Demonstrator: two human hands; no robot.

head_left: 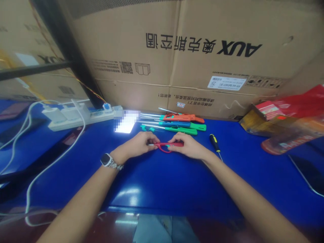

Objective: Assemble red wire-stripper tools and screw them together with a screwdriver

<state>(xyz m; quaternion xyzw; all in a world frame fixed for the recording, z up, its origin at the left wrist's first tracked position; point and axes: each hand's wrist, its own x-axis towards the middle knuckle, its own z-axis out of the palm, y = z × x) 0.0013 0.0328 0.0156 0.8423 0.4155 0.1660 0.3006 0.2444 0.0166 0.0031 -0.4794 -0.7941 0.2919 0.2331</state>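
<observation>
Both my hands meet over the middle of the blue table (177, 182), holding a red long-nosed lighter (167, 145) between them. My left hand (140, 143) is closed round its metal tube end, a watch on that wrist. My right hand (188, 145) is closed round the red handle. Just behind them lie three more lighters side by side, orange (183, 117), blue (174, 124) and green (181, 130), their metal tubes pointing left.
A black and yellow screwdriver (215, 141) lies right of my right hand. A white power strip (76, 116) with chargers and cables sits at the back left, a lit phone (126, 123) beside it. Large cardboard boxes (192, 57) wall the back. Red packaging (286, 125) lies at the right.
</observation>
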